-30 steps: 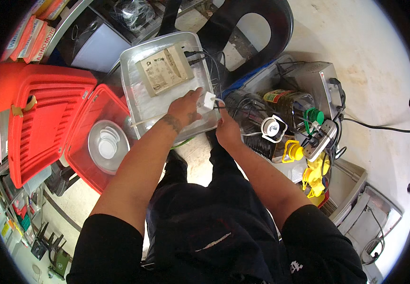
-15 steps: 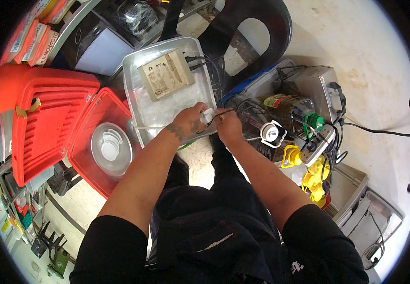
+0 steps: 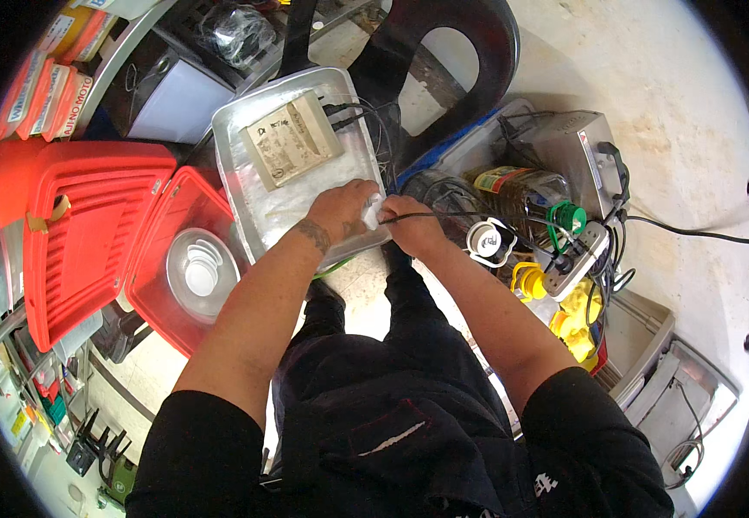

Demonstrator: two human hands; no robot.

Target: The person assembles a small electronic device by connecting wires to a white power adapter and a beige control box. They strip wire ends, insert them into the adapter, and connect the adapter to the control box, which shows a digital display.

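Observation:
My left hand (image 3: 340, 213) is closed over the near right corner of a metal tray (image 3: 229, 177), its fingers pinching a crumpled white cloth or tissue (image 3: 373, 211). Right beside it, my right hand (image 3: 412, 228) grips a black cable (image 3: 469, 214), which runs off to the right toward a power strip. The cable's near end meets the white wad between my hands; the exact contact is hidden by fingers. In the tray lies a beige box (image 3: 291, 141) with marks on its top and dark cords plugged into its right side.
Left stands an open red bin (image 3: 152, 259) holding a bowl (image 3: 186, 289) with white lids or cups. On the right are a green-capped oil bottle (image 3: 526, 192), a white power strip (image 3: 580, 263), yellow-topped bottles (image 3: 527, 281) and a metal appliance (image 3: 569, 155). A black chair (image 3: 500, 52) stands behind.
The black cable, loosely curved before, now stretches nearly straight from my right hand to the right. Both hands have shifted slightly left in the picture, along with most of the scene.

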